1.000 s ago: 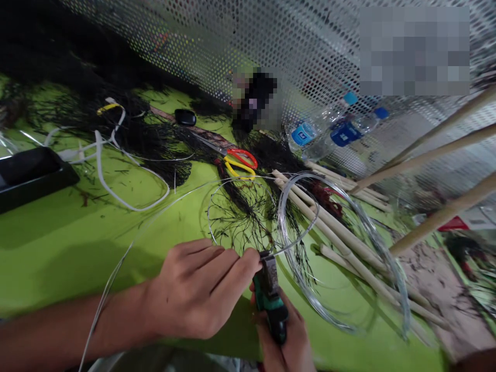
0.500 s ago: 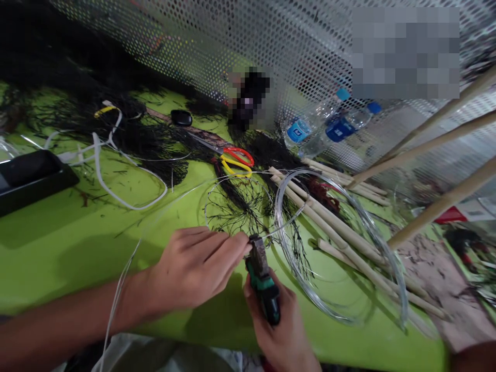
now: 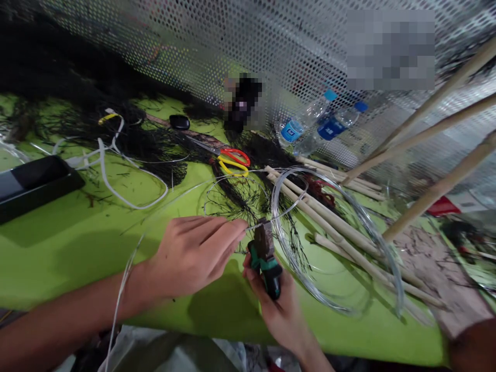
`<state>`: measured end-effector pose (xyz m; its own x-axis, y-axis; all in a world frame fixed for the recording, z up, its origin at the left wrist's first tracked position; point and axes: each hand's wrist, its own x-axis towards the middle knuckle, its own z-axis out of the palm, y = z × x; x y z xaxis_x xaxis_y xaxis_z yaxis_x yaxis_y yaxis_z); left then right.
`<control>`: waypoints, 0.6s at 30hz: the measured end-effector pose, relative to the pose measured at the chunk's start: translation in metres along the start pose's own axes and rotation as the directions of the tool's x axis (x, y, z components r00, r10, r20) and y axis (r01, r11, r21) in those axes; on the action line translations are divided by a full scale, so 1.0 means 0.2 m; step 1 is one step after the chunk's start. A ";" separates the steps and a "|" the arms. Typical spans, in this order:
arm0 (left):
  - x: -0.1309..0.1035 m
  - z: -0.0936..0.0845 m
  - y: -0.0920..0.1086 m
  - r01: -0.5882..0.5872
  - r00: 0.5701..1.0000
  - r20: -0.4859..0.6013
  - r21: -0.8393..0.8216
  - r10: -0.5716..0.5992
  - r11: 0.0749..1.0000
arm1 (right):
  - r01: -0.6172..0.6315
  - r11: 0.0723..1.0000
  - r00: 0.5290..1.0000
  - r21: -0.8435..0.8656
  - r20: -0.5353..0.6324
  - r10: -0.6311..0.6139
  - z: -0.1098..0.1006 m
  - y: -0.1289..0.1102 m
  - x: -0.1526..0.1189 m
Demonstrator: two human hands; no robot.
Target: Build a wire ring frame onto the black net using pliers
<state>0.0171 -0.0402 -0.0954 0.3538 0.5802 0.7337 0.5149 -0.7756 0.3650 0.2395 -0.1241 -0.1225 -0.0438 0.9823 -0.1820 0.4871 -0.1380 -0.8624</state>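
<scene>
My left hand (image 3: 197, 253) is closed in a pinch on a thin silvery wire (image 3: 289, 211), which crosses the plier jaws just to its right. In my right hand (image 3: 284, 310) are dark pliers (image 3: 266, 258) with green and black handles, their jaws pointing up at the wire. Right of the pliers lies a large coil of the same wire (image 3: 276, 206). Beyond my hands, a black, finely branched twig bunch (image 3: 242, 201) rests on the green table. Red-and-yellow-handled scissors (image 3: 234, 161) lie behind it.
Several pale wooden sticks (image 3: 333, 225) lie right of the coil, and others lean upward at the right. Two water bottles (image 3: 329, 126) rest by the perforated metal panel (image 3: 194, 57). At left are a white cable (image 3: 112, 186) and a black box (image 3: 42, 181).
The pliers and my right hand have moved up and slightly right, away from my left fingertips. A short stretch of wire now shows between them. My left hand has risen slightly.
</scene>
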 end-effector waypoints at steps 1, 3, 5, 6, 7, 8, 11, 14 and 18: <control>0.00 0.00 0.00 0.006 1.000 0.003 -0.015 -0.006 1.000 | 0.022 1.000 1.000 -0.008 0.009 -0.022 0.00 -0.01 0.00; -0.01 0.00 0.01 0.006 1.000 -0.007 -0.031 -0.006 1.000 | 0.064 0.998 0.998 -0.022 0.017 -0.064 -0.01 -0.01 0.01; -0.01 -0.01 0.01 0.005 1.000 -0.019 -0.036 -0.005 0.999 | 0.094 0.995 0.995 -0.026 0.017 -0.094 0.00 -0.01 0.02; -0.01 -0.01 0.02 0.007 1.000 -0.024 -0.037 -0.008 0.999 | 0.104 0.994 0.995 -0.029 0.016 -0.103 0.00 -0.01 0.02; 0.00 -0.01 0.02 0.011 0.999 -0.030 -0.036 -0.012 0.999 | 0.113 0.993 0.994 -0.039 0.009 -0.112 0.01 0.00 0.03; 0.00 -0.01 0.02 0.017 0.999 -0.035 -0.033 -0.018 0.999 | 0.122 0.991 0.993 -0.056 -0.002 -0.122 0.02 0.00 0.03; 0.01 -0.01 0.02 0.022 0.999 -0.046 -0.003 -0.022 1.000 | 0.141 0.982 0.989 -0.124 -0.029 -0.146 0.04 0.03 0.04; 0.01 -0.01 0.01 0.016 0.999 -0.044 0.021 -0.015 1.000 | 0.137 0.979 0.989 -0.150 -0.029 -0.143 0.06 0.06 0.06; 0.01 0.00 0.00 0.025 0.999 -0.045 0.029 -0.024 0.999 | 0.120 0.975 0.991 -0.189 -0.030 -0.128 0.06 0.04 0.07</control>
<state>0.0176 -0.0397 -0.0941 0.3061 0.5866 0.7498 0.5463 -0.7533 0.3663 0.2323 -0.1138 -0.1375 -0.0801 0.9952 -0.0559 0.6343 0.0076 -0.7730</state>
